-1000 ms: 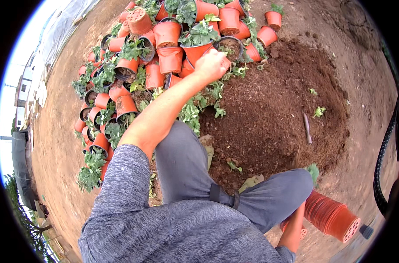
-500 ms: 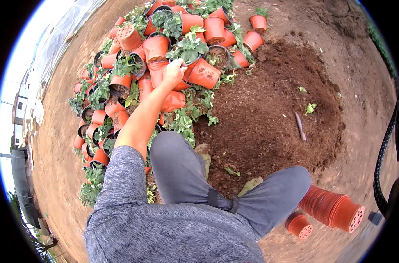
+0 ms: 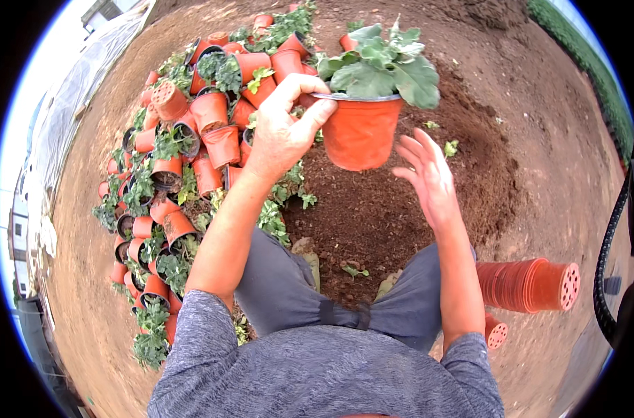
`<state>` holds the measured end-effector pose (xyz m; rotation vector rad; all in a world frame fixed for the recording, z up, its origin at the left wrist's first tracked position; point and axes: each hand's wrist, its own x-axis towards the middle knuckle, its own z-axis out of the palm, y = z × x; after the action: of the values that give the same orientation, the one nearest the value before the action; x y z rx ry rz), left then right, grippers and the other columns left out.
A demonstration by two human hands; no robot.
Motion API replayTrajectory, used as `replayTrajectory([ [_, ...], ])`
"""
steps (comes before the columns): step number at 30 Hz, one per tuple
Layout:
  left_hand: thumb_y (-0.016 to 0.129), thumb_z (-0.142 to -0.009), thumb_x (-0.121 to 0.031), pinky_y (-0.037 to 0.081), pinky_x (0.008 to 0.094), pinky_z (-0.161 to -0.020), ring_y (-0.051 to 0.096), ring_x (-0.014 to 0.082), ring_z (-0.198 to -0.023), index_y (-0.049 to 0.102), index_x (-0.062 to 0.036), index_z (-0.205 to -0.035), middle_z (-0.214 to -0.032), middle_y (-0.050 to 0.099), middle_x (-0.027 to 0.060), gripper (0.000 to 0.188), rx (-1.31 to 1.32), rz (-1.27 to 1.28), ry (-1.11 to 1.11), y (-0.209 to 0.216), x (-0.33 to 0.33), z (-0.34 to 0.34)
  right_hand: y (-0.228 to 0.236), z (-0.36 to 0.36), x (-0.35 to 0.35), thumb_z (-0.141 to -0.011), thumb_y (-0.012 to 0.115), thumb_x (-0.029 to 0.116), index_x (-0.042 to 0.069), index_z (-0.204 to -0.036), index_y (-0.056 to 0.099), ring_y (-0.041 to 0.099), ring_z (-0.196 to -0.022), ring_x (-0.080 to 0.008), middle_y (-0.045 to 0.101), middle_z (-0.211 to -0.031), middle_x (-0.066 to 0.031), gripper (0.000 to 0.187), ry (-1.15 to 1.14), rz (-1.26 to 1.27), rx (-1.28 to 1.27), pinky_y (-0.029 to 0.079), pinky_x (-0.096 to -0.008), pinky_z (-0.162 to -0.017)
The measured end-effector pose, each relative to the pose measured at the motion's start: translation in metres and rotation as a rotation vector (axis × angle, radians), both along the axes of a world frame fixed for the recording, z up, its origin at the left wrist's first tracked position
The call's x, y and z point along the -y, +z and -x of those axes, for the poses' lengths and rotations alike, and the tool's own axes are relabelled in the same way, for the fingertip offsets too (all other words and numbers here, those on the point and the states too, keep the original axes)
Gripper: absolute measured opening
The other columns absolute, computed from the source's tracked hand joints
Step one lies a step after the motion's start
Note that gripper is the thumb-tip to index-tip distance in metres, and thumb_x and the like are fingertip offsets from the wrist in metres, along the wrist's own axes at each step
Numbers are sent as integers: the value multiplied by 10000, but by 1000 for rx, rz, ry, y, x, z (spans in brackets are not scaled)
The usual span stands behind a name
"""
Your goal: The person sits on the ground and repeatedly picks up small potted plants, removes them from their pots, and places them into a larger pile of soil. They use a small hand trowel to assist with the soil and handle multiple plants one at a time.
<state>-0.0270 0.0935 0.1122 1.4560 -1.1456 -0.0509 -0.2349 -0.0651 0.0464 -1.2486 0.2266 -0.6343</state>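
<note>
My left hand point(image 3: 285, 129) pinches the dark rim of an orange plant pot point(image 3: 362, 132), thumb outside and fingers at the lip. A leafy green plant point(image 3: 383, 66) grows out of the pot, which hangs upright above the dark soil. To the right of the pot, my right hand point(image 3: 426, 174) is raised with its fingers apart. It is close to the pot's side but does not touch it.
A heap of potted plants point(image 3: 209, 111) in orange pots, many tipped over, lies at the left. Loose brown soil point(image 3: 352, 216) spreads before my knees. Nested orange pots point(image 3: 526, 284) lie at the right, near a black cable point(image 3: 602, 279).
My left hand has lifted a potted plant out of the heap and brought it right, over the soil. My right hand has come into view beside it.
</note>
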Motion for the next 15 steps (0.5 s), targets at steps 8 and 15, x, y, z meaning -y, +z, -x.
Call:
replayTrajectory([
  [8, 852, -675, -374, 340, 376, -1077, 457, 229, -1252, 322, 14, -1391, -1350, 461, 148, 972, -849, -245, -386, -78, 39, 77, -53, -1, 5, -720, 810, 478, 13, -1371, 384, 495, -1221, -204, 510, -1329, -101, 906, 87, -344, -24, 389, -375, -1047],
  [15, 835, -719, -294, 405, 359, -1007, 543, 194, -1126, 434, 19, -1287, -1234, 557, 116, 763, -926, -178, -283, -103, 57, 91, -71, 3, 8, -793, 790, 303, 20, -1286, 475, 554, -1126, -166, 583, -1228, -79, 650, -29, -379, -55, 426, -344, -1003],
])
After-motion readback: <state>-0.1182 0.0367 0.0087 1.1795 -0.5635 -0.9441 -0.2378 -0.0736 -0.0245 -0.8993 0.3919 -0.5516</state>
